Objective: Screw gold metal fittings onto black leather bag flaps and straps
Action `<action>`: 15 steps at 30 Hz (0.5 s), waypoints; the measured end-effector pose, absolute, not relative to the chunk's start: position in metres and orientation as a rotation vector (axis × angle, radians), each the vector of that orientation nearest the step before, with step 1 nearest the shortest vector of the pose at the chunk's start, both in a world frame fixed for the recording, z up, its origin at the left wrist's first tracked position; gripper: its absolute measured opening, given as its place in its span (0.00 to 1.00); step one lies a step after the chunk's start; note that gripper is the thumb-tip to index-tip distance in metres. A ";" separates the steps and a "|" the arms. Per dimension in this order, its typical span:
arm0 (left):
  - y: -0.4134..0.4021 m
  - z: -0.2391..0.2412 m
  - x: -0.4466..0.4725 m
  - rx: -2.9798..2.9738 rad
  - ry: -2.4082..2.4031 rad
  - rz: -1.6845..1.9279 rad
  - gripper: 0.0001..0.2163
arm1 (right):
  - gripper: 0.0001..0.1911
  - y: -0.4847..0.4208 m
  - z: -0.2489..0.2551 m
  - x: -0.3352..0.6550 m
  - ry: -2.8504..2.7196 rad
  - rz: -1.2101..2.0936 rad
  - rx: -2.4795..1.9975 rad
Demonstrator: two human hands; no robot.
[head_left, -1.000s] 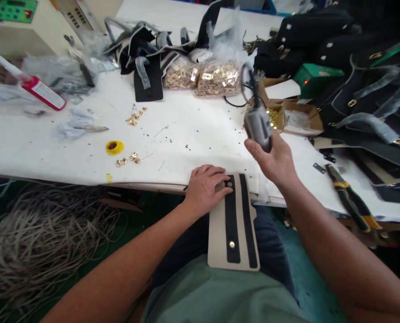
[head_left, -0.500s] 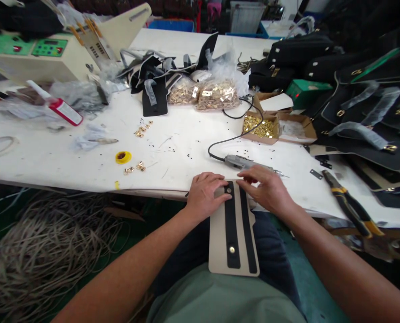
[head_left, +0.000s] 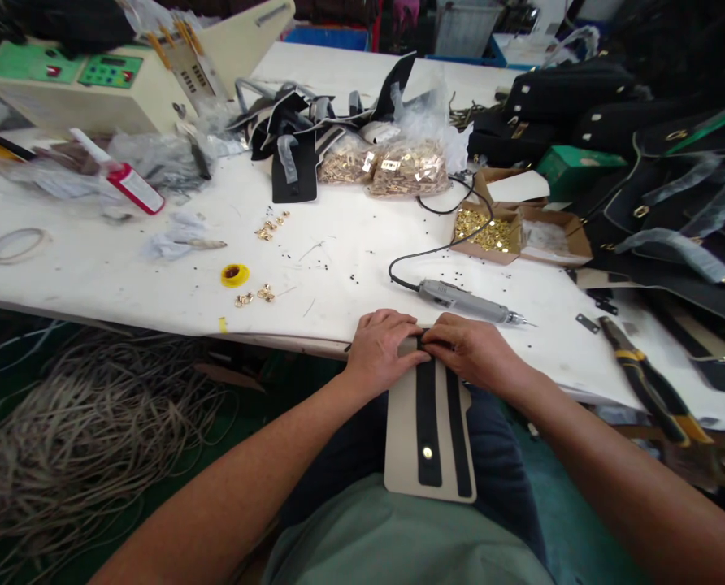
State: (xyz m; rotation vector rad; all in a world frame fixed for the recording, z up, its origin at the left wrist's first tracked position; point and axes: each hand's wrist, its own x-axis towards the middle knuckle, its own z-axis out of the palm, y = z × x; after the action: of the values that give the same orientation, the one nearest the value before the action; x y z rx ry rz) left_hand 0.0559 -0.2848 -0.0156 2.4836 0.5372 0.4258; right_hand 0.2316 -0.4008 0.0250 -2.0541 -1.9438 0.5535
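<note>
The beige panel (head_left: 402, 439) is laid from the lap to the table (head_left: 332, 244) edge, its far end covered by both hands. The left hand (head_left: 382, 351) is bent over that end, thumb near the black strip (head_left: 427, 406); whether the panel is truly gripped cannot be told. The right hand (head_left: 475, 349) has its fingertips bunched over the same strip, and anything pinched there is hidden. For good work, it seems, the panel should be steadied by the left hand and the strip kept flat while the fine handling is left to the right fingertips. The screwdriver (head_left: 463, 302), lying just beyond the right hand, is best kept clear of the panel's face, which could be scratched.
</note>
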 end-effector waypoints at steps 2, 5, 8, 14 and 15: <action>-0.285 -0.015 0.056 2.488 0.536 0.422 0.17 | 0.07 -0.399 0.027 0.232 -1.963 0.578 -2.064; -0.285 -0.016 0.056 2.496 0.528 0.419 0.18 | 0.04 -0.395 0.027 0.234 -1.949 0.638 -2.085; -0.284 -0.015 0.056 2.499 0.524 0.410 0.18 | 0.04 -0.392 0.027 0.236 -1.939 0.683 -2.097; -0.284 -0.016 0.055 2.496 0.518 0.408 0.18 | 0.05 -0.387 0.029 0.239 -1.841 0.813 -2.094; -0.284 -0.016 0.055 2.496 0.515 0.413 0.18 | 0.05 -0.387 0.029 0.239 -1.823 0.837 -2.085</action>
State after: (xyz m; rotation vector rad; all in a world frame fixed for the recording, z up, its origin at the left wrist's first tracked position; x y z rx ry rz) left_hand 0.0548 -0.2841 -0.0161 2.4965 0.5151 0.4132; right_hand 0.2393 -0.3868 0.0287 -2.0849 -1.8234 0.8366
